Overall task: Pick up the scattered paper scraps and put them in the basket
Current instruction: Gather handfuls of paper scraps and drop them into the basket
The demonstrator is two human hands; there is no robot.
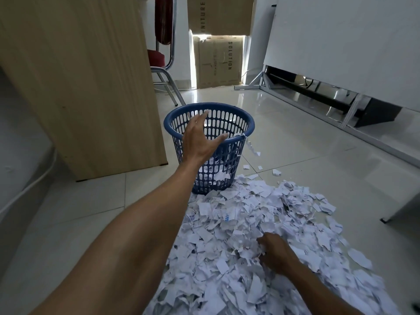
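Head view: nearest me, the right hand [276, 253] is down in the scraps [227, 226], fingers curled round a bunch near the middle of the heap. The heap spreads over the floor [306, 142] right up to the foot of the basket [223, 155]. Beyond, the left hand [200, 139] hangs over the basket's mouth, fingers spread and straight, holding nothing, thumb by the near rim. Some scraps lie inside, a few trail off the rim's right side, and strays dot the tiles just beside it. For this grab I'd scoop deep, close the fingers fully, and let go well inside the mouth, not at the edge; the free hand could steady the rim. Farther off stand a wooden panel [79, 76] and boxes [218, 62].
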